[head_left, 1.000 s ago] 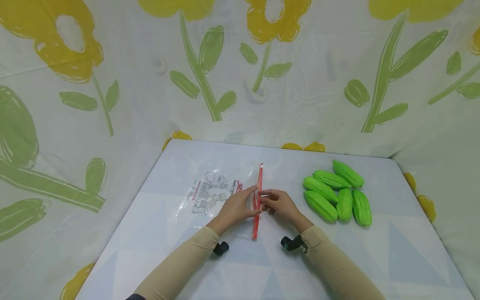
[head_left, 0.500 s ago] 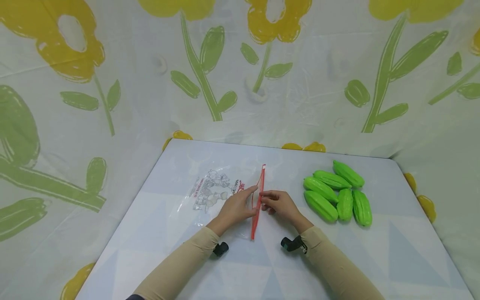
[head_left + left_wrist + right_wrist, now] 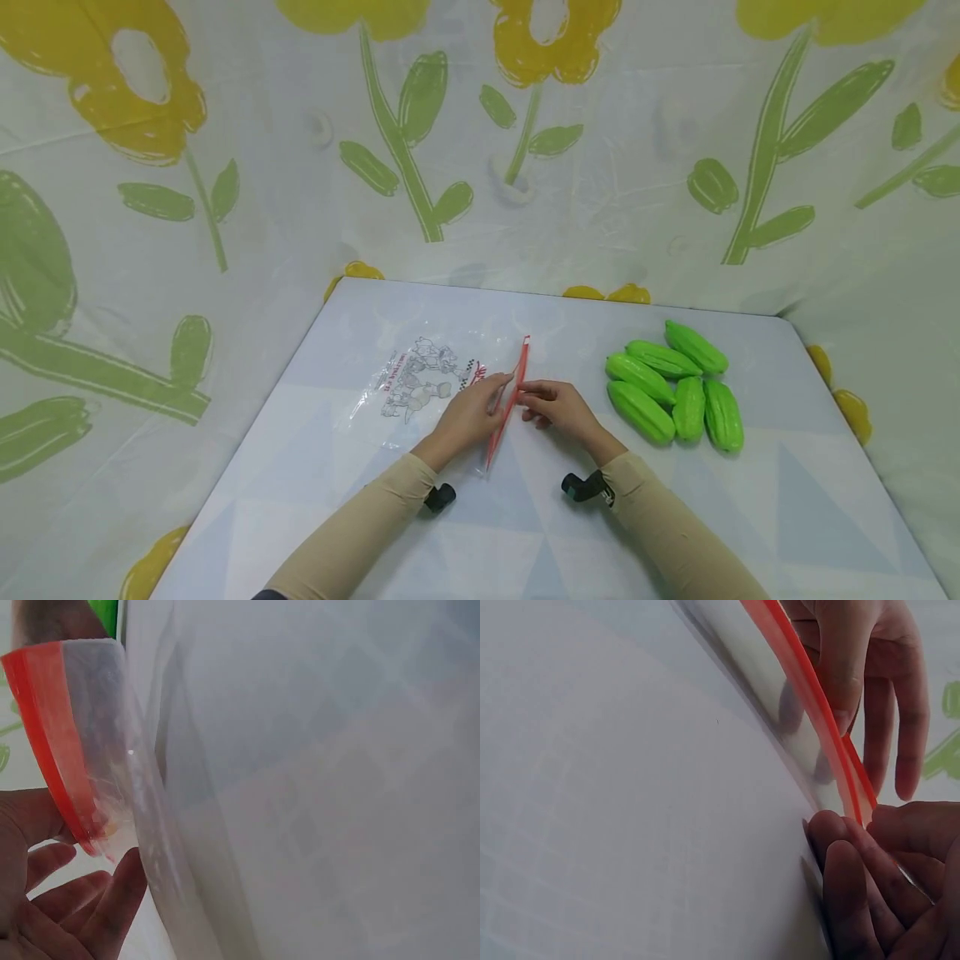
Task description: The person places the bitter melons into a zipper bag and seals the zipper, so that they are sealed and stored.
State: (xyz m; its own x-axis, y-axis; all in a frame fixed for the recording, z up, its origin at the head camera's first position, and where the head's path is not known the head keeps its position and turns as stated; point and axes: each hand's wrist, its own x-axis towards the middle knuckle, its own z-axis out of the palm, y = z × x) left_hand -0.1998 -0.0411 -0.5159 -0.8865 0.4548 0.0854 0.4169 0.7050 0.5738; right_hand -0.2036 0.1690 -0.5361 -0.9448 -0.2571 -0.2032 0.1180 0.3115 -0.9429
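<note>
A clear zip bag [image 3: 420,379] with printed line drawings and a red zip edge lies on the table in the head view. My left hand [image 3: 468,412] grips the bag near the middle of its red edge, thumb against the strip in the right wrist view. My right hand [image 3: 558,408] pinches the same edge from the right, its fingertips [image 3: 844,862] curled at the strip. Between the hands the red strip [image 3: 810,686] bows and parts into two layers. In the left wrist view the strip [image 3: 49,735] stands up beside my left fingers.
Several bright green ribbed vegetables [image 3: 641,412], like bitter melons, lie grouped right of my right hand. The pale table [image 3: 360,533] carries a triangle pattern. A flowered curtain [image 3: 600,208] rises behind its back edge and along both sides.
The red edge has tilted, its near end swinging left and its far end slightly right. My left hand has shifted a little left. My right hand stays nearly in place.
</note>
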